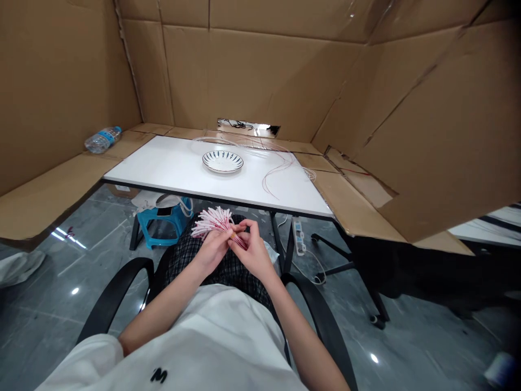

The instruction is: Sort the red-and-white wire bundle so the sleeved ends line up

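Over my lap, my left hand (214, 251) is closed around the stems of a fanned bundle of thin pink-and-white sticks (214, 220). My right hand (251, 251) pinches the same bundle at its base, fingers curled against the left hand's fingers. The bundle's tips spread up and to the left, just below the front edge of the white table (171, 168). A white bowl with a dark striped pattern (222, 161) sits on the table beyond my hands.
Thin red and clear wires (280, 168) trail over the table's right side. A plastic water bottle (102, 139) lies on cardboard at the left. Cardboard walls enclose the table. A blue stool (163, 220) and a power strip (299, 236) sit under it. Black chair arms (116, 296) flank me.
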Available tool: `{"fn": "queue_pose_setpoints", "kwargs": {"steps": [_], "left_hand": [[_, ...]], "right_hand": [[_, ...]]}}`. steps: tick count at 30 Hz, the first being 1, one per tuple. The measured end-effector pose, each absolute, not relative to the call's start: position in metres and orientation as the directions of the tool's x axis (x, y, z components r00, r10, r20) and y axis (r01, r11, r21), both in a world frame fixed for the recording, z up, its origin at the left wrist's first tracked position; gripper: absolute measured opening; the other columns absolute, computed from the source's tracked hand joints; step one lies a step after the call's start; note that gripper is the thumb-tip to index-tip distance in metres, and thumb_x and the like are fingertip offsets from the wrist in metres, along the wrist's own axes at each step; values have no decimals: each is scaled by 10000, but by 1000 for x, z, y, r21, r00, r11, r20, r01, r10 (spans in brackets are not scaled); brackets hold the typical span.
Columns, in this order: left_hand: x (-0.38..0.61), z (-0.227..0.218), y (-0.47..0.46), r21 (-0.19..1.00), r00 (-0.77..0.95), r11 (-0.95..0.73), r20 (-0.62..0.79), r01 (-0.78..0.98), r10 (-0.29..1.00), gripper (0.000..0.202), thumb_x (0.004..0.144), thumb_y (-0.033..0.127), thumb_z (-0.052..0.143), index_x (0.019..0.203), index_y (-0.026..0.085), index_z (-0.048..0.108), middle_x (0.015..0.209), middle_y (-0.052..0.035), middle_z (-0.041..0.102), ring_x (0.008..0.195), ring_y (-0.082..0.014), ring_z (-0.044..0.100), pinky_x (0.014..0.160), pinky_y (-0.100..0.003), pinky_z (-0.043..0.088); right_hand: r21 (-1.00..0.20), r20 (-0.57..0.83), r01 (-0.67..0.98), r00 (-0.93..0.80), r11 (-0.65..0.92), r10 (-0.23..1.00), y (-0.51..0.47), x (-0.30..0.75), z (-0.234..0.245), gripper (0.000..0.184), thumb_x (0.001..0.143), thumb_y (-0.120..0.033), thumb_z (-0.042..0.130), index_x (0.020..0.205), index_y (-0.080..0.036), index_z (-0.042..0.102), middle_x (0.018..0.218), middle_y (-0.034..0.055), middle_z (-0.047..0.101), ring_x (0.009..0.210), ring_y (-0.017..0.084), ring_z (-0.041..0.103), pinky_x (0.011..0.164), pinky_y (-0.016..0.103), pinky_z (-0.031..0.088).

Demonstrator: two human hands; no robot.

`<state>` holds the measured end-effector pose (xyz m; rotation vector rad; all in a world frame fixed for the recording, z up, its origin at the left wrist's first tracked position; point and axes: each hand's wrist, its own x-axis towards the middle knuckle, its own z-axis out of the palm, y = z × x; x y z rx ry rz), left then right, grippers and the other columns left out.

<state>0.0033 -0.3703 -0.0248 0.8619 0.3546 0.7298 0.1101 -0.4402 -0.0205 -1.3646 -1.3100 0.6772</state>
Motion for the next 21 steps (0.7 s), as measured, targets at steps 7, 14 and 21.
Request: {"fn": "queue_pose_setpoints", "kwargs": {"steps": [7,14,21], "left_hand": [[5,-20,-366,755,693,467,-24,-460,720,224,648,189,771,681,146,554,622,9,617,630,-110,578,696,-249,458],[4,-18,-356,679,679,499,-1,-539,734,464,718,314,694,506,179,304,448,95,297,432,-25,300,781,-240,468],[1,-2,-349,714,678,397,147,-577,720,431,616,343,761,503,180,378,399,104,256,388,-34,234,590,-238,434]], "right_hand": [[-956,245,211,204,202,948,-435,110,-38,476,851,-262,584,1218,-208,284,875,31,638,812,174,643,748,295,485],[-948,250,236,140,213,958,-431,106,-41,370,887,-277,543,1185,-193,340,894,32,623,819,158,615,753,279,467],[-929,338,195,100,314,936,-428,100,-29,307,912,-256,518,1173,-210,362,997,48,613,909,158,605,824,287,454]]}}
